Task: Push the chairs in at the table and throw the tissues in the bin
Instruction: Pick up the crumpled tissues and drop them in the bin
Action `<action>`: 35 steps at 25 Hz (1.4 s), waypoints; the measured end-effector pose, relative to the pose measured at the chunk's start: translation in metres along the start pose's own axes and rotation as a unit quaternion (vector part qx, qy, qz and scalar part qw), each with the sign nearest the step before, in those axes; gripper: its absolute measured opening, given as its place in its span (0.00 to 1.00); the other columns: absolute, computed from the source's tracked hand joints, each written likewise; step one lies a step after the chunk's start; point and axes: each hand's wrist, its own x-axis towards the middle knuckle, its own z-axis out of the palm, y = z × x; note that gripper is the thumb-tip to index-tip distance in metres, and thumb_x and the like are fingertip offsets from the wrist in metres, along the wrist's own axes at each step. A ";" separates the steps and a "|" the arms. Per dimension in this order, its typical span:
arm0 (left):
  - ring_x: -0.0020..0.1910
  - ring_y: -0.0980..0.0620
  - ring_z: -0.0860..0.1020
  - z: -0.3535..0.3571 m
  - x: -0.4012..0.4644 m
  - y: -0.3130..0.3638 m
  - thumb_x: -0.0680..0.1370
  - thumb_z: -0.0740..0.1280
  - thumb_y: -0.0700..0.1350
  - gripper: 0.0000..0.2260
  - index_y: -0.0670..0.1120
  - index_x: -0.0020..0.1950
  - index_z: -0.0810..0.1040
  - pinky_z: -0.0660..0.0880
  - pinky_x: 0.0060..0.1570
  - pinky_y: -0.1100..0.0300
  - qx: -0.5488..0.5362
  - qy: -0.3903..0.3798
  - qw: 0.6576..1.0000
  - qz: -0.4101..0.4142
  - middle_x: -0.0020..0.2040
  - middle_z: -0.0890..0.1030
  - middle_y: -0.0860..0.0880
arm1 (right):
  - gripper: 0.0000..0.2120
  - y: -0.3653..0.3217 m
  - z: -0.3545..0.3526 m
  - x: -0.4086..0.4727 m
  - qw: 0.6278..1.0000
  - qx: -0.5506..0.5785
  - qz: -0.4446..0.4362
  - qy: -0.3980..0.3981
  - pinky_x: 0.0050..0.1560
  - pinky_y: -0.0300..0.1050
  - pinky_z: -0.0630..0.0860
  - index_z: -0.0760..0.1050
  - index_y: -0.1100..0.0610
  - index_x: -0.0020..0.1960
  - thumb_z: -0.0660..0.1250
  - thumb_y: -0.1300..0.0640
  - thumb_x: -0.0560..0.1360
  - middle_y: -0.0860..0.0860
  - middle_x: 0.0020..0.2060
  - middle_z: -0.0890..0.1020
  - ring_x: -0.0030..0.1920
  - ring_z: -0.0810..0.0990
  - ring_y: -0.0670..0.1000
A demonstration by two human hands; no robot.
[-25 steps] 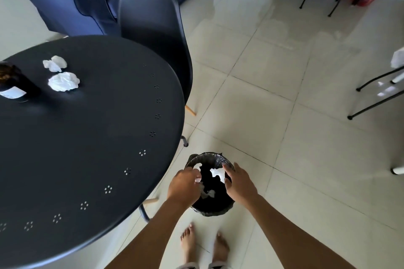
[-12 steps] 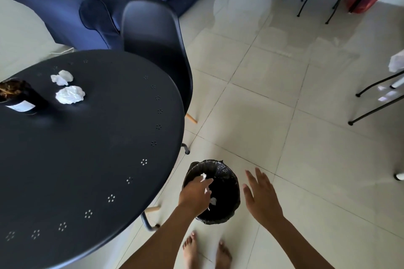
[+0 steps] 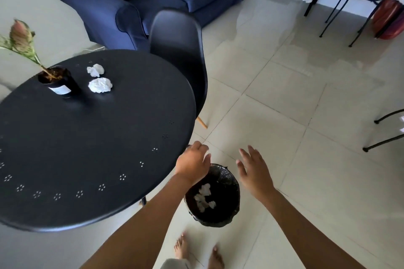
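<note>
Room: a tiled floor [image 3: 273, 116] is carrying a round black table [image 3: 87, 137], with a blue sofa [image 3: 142, 2] standing behind it.
Chair: the black chair [image 3: 179, 50] is sitting close against the table's far edge, its seat hidden under the top, so it is looking pushed in; wire chairs are showing at the right edge of view.
Bin: the bin [image 3: 215, 209] is standing on the floor just beside the table, near the person's feet, and is holding several white tissue scraps [image 3: 203, 197].
Left hand: the left hand [image 3: 192, 165] is rising over the bin's near rim, fingers loosely curled, holding nothing; a moment ago it was pinching a tissue inside the bin.
Right hand: the right hand [image 3: 254, 170] is lifting clear beside the bin, fingers spread wide and empty.
Change: both hands are coming away after letting go, so that drop is looking finished.
Remaining: two crumpled tissues [image 3: 100, 85] are lying on the table beside the plant pot [image 3: 59, 83], well apart from the bin, and are probably needing the next trip.
</note>
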 end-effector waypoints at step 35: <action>0.56 0.43 0.80 -0.172 0.137 -0.349 0.74 0.68 0.46 0.13 0.46 0.57 0.80 0.82 0.35 0.51 0.050 0.164 0.983 -0.059 0.64 0.78 0.46 | 0.15 -0.478 0.057 0.409 0.897 -0.161 -0.381 -0.156 0.59 0.54 0.76 0.79 0.51 0.59 0.62 0.59 0.75 0.52 0.66 0.75 0.63 0.74 0.56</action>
